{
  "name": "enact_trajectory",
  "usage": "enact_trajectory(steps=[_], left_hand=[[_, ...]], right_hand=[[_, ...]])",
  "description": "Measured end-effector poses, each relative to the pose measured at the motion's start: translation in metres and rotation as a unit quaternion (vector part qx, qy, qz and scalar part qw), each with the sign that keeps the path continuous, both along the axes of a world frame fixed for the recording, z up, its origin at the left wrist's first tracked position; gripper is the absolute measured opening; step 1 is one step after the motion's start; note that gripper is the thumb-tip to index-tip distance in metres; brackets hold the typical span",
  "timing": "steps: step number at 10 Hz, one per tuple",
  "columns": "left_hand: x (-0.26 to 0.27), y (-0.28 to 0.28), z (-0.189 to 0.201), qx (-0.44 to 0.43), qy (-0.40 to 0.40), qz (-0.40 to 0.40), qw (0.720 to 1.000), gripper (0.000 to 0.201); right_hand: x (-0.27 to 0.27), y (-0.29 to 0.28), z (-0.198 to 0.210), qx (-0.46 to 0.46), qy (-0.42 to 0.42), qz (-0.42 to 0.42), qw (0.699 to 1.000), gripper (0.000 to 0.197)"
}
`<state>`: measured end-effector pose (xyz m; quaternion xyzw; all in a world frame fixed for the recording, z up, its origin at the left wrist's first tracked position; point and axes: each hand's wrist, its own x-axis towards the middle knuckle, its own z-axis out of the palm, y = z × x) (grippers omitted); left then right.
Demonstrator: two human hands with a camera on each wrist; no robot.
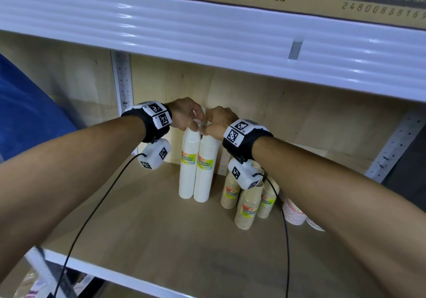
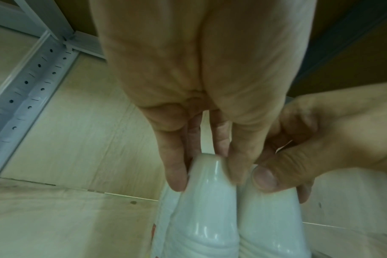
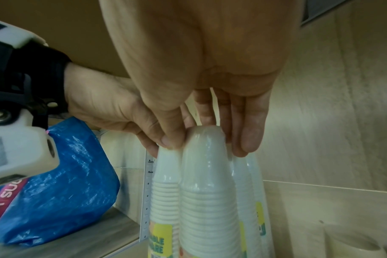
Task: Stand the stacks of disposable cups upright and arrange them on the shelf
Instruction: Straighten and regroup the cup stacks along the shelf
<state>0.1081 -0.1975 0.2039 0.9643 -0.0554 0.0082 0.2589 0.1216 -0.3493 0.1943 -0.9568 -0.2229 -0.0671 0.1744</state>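
Both arms reach in; left hand (image 1: 186,113) and right hand (image 1: 220,121) pinch two white cup stacks (image 1: 199,170), so they stay up.

The right forearm (image 1: 322,182) hides most of the pink cup stack (image 1: 294,212) near the shelf's (image 1: 161,240) right edge, and the white stacks' (image 2: 210,218) bases are cut off in both wrist views.

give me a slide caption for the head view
Left hand and right hand grip the tops of two upright white cup stacks on the shelf.
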Motion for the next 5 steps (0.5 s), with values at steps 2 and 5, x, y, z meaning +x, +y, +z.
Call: enact_trajectory(steps=[2,5], left_hand=[[-0.019,-0.001,0.019,0.038,-0.048,0.008,0.998,0.029],[-0.14,0.0,-0.012,-0.11,-0.088,-0.071,0.987,0.026]], right_hand=[[-0.025,-0.018,0.02,-0.023,-0.026,0.006,0.999,0.044],[-0.134,-0.072,-0.031,0.042,0.082,0.091,0.992,0.027]])
